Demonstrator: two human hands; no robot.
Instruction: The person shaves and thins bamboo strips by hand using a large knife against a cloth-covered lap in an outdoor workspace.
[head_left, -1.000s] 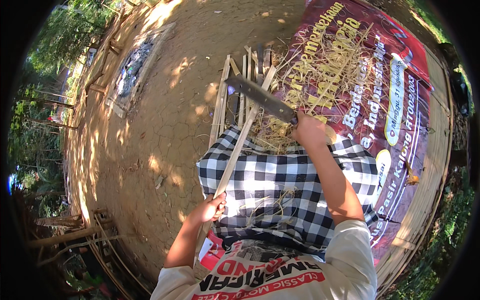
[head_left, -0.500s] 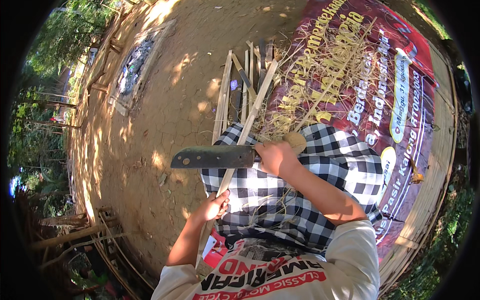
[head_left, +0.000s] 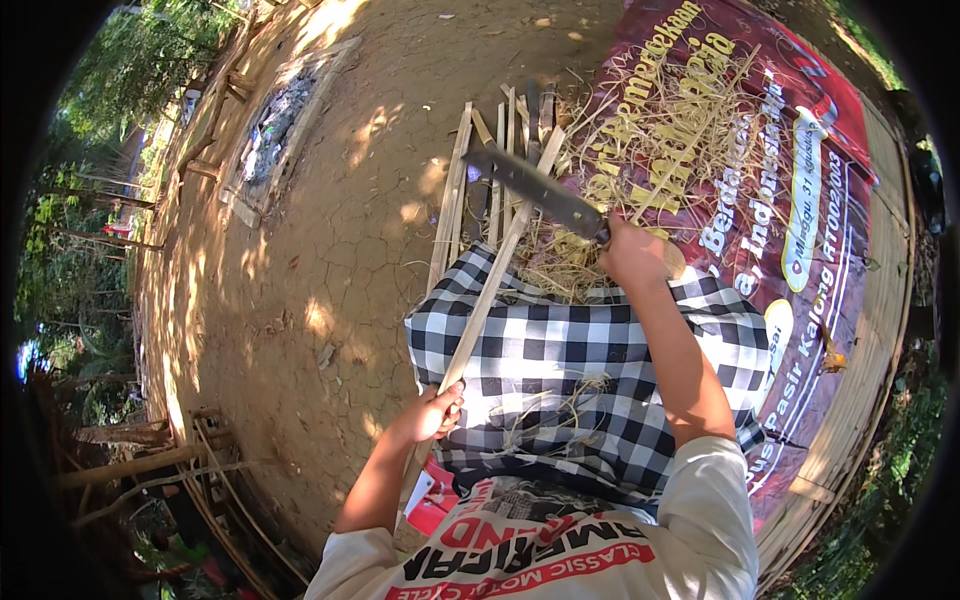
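My left hand (head_left: 436,412) is closed around the lower part of a long pale bamboo strip (head_left: 482,312). The strip slants up and to the right, over the black-and-white checked cloth (head_left: 560,350) across my lap. In my right hand (head_left: 638,252) is the handle of a broad dark-bladed cleaver (head_left: 540,188); the handle's round wooden end (head_left: 676,262) shows behind the fist. Its blade points to the upper left and lies across the far part of the strip in view; whether they touch I cannot tell.
Several other bamboo strips (head_left: 452,200) lie on the ground beyond my lap, beside partly hidden blades. Curly shavings (head_left: 690,120) cover part of a dark red printed banner (head_left: 735,150) on the right, edged by a bamboo platform (head_left: 850,390). A framed ash pit (head_left: 275,130) sits at the far left.
My right hand has moved the cleaver away from me along the strip and slightly right, and its blade has tilted up to the left. My left hand keeps its hold almost in place.
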